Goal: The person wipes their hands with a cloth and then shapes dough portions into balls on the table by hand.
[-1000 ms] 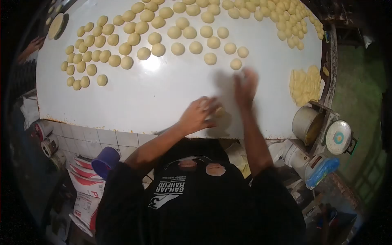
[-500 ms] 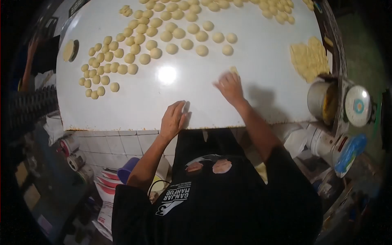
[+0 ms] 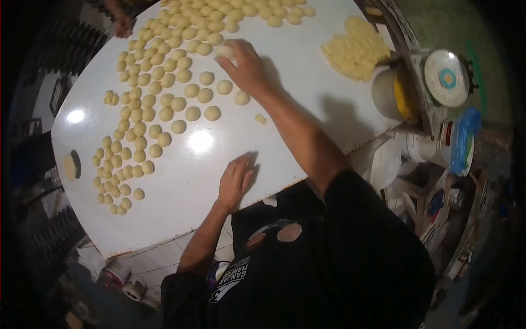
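Note:
My right hand (image 3: 246,68) is stretched far across the white table, with a pale dough ball (image 3: 223,51) between its thumb and fingers. Rows of similar dough balls (image 3: 191,90) lie on the far and left parts of the tabletop. Below my right forearm sits a small dough scrap (image 3: 260,118). My left hand (image 3: 236,180) rests on the table near the front edge, fingers extended and nothing in it.
A flat dough slab (image 3: 356,49) lies at the right, by a metal pot (image 3: 388,93) and a round scale (image 3: 447,77). Dough bits (image 3: 111,97) and a round disc (image 3: 72,165) are at the left. Another person's hand (image 3: 123,25) is at the far left edge.
My right hand has moved away from the small dough scrap, forward and left to a dough ball among the rows. The view has turned. My left hand still rests near the front edge.

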Motion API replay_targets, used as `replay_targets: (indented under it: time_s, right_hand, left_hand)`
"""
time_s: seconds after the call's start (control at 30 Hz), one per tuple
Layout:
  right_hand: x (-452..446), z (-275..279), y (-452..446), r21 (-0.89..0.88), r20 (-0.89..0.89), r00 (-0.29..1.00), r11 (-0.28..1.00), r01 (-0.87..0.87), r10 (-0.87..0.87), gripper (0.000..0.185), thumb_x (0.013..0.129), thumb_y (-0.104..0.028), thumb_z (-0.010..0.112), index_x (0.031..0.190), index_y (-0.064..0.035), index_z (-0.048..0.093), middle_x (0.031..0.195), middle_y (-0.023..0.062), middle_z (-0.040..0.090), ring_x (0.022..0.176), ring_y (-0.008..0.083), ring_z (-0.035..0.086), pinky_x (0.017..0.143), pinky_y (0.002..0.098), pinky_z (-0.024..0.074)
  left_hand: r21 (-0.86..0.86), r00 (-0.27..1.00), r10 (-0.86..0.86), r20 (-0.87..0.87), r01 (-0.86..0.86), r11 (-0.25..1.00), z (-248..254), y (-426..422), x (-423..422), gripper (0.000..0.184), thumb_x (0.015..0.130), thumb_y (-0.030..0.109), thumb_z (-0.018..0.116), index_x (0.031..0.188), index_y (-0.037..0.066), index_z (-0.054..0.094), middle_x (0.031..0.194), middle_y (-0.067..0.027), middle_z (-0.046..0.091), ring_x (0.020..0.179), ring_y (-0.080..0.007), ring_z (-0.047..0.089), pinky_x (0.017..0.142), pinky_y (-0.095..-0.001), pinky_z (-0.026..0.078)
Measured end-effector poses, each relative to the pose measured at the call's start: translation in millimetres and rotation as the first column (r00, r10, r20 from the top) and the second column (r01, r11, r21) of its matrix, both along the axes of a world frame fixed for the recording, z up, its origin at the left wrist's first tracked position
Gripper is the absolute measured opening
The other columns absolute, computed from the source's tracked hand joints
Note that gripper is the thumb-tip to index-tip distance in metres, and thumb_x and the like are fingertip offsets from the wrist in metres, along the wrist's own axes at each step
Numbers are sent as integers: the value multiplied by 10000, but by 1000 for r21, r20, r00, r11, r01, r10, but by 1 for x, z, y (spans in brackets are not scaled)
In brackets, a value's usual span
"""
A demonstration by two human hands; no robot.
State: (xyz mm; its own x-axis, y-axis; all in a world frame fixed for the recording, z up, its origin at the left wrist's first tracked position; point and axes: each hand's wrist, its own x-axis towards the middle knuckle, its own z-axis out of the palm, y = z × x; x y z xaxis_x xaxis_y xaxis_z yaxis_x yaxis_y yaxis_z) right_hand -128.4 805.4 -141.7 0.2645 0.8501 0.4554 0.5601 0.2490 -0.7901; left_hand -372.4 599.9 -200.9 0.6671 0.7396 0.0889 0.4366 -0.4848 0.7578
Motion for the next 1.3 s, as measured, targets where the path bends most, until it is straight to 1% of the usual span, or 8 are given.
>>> replay_targets:
  time_s: [0.2, 0.57, 0.63, 0.73, 0.83, 1.03, 1.27, 1.3]
  right_hand:
    - [138, -35, -112, -313, 68, 981, 930, 193, -180, 210, 995, -193, 771, 1127, -32, 747, 1182, 157, 750, 1099, 395, 714, 952, 460, 583]
    - [326, -107, -150, -483, 623, 771, 710, 513, -132, 194, 979, -148, 715, 1128, -31, 672, 1110, 220, 739, 958, 377, 747, 795, 477, 615]
    - [285, -118, -177, -889, 152, 981, 450, 82, 122, 100, 978, -97, 672, 1056, -42, 643, 1063, 241, 710, 919, 361, 733, 767, 487, 596]
    - [168, -110, -303, -450, 45, 982, 881, -144, 184, 285, 997, -137, 653, 1240, 11, 668, 1085, 246, 708, 1002, 403, 731, 825, 489, 595]
    - [174, -24, -293, -719, -357, 836, 449, -530, 416, 307, 993, -127, 663, 1270, 5, 682, 1108, 239, 733, 1055, 409, 734, 847, 488, 607]
    - [311, -65, -218, -269, 558, 791, 847, 459, -251, 280, 991, -142, 748, 1269, -114, 732, 1272, 180, 708, 1027, 372, 709, 827, 434, 602]
    - [207, -68, -253, -411, 910, 233, 819, 401, 343, 52, 893, -115, 696, 944, -121, 704, 885, 118, 681, 786, 284, 686, 659, 434, 552]
    - [168, -41, -271, -306, 482, 853, 951, -51, 201, 80, 881, -131, 732, 958, -141, 751, 902, 77, 700, 860, 283, 724, 756, 429, 585]
  left_hand:
    - [80, 997, -44, 61, 39, 996, 4, 39, 103, 385, 989, 64, 723, 1364, 17, 645, 1276, -176, 710, 1152, -387, 697, 994, -460, 593]
    - [-866, 938, 319, 132, -48, 498, 12, 43, 368, 522, 1177, 352, 527, 1533, -29, 501, 1308, -195, 696, 1112, -250, 715, 983, -402, 585]
    - [-924, 927, 355, 119, -28, 382, 6, 43, 369, 545, 1176, 387, 529, 1566, 9, 494, 1319, -140, 690, 1112, -206, 691, 970, -342, 571]
    - [-932, 949, 290, 128, 15, 363, -5, 24, 323, 533, 1150, 313, 570, 1583, 13, 484, 1300, -109, 688, 1122, -173, 678, 982, -340, 556]
    - [-976, 951, 230, -208, -219, 21, -7, -19, 221, 454, 1103, 255, 627, 1473, -8, 610, 1257, -91, 703, 1077, -162, 690, 950, -343, 565]
    - [-522, 870, 346, -350, -488, 699, 32, -33, 72, 311, 1099, 258, 660, 1253, -11, 686, 1105, -129, 684, 929, -191, 722, 763, -316, 595]
    - [-59, 902, -6, -432, -22, 998, -11, -66, -96, 601, 1054, 276, 671, 1590, 42, 531, 1497, -245, 581, 1273, -446, 569, 1106, -531, 468]
    - [-64, 913, 0, -409, -29, 998, -17, -64, -102, 601, 1054, 276, 671, 1590, 42, 531, 1497, -245, 581, 1273, -446, 569, 1106, -531, 468]
